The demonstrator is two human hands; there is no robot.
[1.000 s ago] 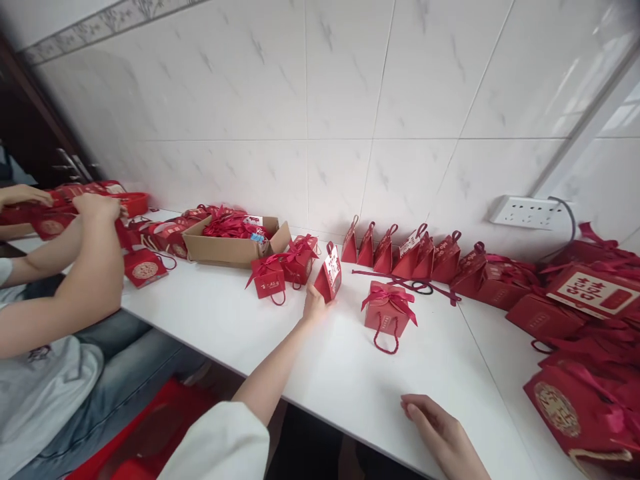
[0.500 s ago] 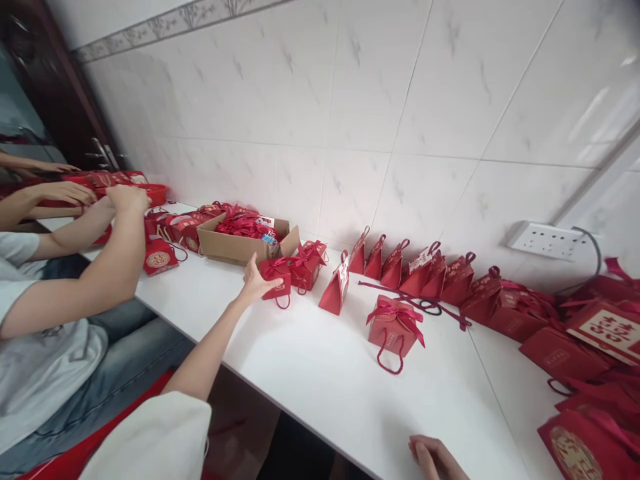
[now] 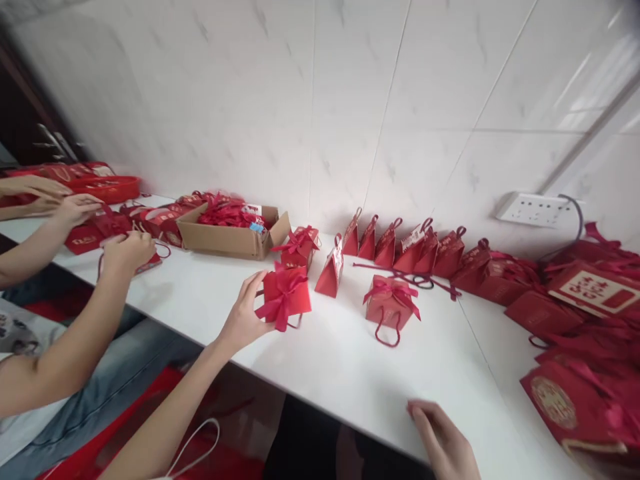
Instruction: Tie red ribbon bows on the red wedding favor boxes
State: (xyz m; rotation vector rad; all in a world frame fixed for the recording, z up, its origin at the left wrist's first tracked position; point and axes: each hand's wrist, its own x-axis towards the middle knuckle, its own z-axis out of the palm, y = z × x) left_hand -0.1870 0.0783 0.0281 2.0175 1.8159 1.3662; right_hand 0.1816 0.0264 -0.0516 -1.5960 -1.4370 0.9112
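My left hand [image 3: 249, 317] grips a small red gift box [image 3: 286, 297] with a ribbon bow, tilted and raised above the white table [image 3: 325, 360]. Just behind it stands another bow-tied gift box [image 3: 299, 248]. A triangular red box [image 3: 331, 270] with a loop on top is to its right. My right hand [image 3: 443, 437] rests near the table's front edge, fingers loosely bent and thumb apart, holding nothing visible. Beyond that hand sits a red gift box [image 3: 391, 300] with a bow and a rope handle.
An open cardboard box [image 3: 220, 241] holds red ribbons. Triangular boxes [image 3: 385, 248] line the wall, with loose cords [image 3: 405, 277] before them. Red boxes [image 3: 565, 393] pile up at right. On the left, co-workers' hands [image 3: 125, 252] handle red boxes. A power strip [image 3: 540, 209] is on the wall.
My left hand has closed on the bow-tied gift box, lifted it off the table and turned it, bringing it nearer. My right hand stays near the front edge. The view has shifted slightly.
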